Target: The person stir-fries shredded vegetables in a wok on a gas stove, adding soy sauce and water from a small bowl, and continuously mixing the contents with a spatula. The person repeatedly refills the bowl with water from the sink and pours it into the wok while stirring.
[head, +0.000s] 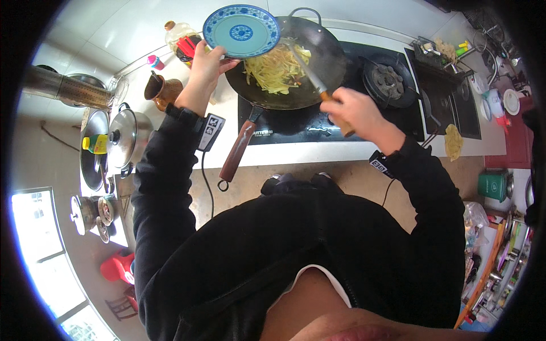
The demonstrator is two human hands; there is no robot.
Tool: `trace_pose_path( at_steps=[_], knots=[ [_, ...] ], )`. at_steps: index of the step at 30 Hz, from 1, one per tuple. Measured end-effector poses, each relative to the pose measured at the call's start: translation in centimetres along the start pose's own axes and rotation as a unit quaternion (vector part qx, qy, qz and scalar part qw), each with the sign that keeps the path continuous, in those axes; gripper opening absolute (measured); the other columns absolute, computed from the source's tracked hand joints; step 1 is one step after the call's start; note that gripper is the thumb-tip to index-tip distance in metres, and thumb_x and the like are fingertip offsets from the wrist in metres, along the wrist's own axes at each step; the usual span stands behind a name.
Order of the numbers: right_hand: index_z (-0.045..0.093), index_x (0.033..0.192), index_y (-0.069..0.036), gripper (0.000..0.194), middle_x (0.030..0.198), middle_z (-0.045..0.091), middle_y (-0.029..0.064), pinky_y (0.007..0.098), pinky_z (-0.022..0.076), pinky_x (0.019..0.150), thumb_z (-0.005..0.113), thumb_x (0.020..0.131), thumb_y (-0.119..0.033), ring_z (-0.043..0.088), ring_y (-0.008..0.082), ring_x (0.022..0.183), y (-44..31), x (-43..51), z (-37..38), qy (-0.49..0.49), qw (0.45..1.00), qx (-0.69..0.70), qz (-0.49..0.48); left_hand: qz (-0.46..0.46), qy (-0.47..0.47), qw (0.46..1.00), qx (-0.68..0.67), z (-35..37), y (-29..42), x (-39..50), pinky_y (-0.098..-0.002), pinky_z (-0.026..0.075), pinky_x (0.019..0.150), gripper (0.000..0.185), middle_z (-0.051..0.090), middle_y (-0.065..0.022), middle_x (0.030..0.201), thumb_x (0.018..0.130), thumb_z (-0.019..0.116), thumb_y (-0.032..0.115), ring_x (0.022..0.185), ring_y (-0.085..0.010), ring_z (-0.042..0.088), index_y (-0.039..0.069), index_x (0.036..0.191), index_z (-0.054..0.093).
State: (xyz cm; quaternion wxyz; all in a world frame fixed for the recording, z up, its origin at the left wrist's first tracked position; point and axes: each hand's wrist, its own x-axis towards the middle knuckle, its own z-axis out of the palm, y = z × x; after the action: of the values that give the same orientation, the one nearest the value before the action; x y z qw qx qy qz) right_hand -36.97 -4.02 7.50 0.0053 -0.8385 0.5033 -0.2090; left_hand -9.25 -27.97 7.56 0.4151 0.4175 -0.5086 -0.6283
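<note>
My left hand grips the near left edge of a blue-and-white patterned plate, tilted above the left part of a dark wok. No food shows on the plate's face. Shredded yellow-green vegetable lies in the wok, partly hidden behind the plate. My right hand is closed round the wooden handle of a metal cooking utensil, whose far end reaches into the food; its tip is hard to make out. The wok's brown handle points towards me, with neither hand on it.
The wok stands over a black glass hob; a second burner is on the right. To the left are a brown jug, an oil bottle, a lidded steel pot and a sink. A yellow cloth lies right.
</note>
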Motion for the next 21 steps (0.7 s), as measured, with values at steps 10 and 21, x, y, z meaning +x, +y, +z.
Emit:
trace_pose_path(
  at_steps=[10, 21],
  knots=[
    [0.063, 0.112, 0.003, 0.026, 0.09, 0.067, 0.014, 0.0305, 0.0576, 0.074, 0.061, 0.092, -0.015, 0.067, 0.0171, 0.076, 2.6, -0.5, -2.0, 0.378, 0.621, 0.59, 0.351, 0.28, 0.11, 0.874, 0.382, 3.5, 0.1, 1.5, -0.0415, 0.055, 0.069, 0.07, 0.061, -0.0224, 0.106, 0.075, 0.064, 0.009, 0.084, -0.0348, 0.067, 0.008, 0.137, 0.031],
    [0.066, 0.097, -0.001, 0.04, 0.072, 0.065, 0.0048, 0.0212, 0.05, 0.053, 0.068, 0.085, -0.039, 0.062, 0.0095, 0.06, 3.7, 8.5, -13.0, 0.107, 0.938, 0.19, 0.271, 0.405, 0.183, 0.834, 0.328, 1.5, 0.7, 2.5, -0.047, 0.05, 0.083, 0.071, 0.058, -0.0258, 0.111, 0.074, 0.062, 0.01, 0.094, -0.0418, 0.063, 0.009, 0.138, 0.032]
  ],
)
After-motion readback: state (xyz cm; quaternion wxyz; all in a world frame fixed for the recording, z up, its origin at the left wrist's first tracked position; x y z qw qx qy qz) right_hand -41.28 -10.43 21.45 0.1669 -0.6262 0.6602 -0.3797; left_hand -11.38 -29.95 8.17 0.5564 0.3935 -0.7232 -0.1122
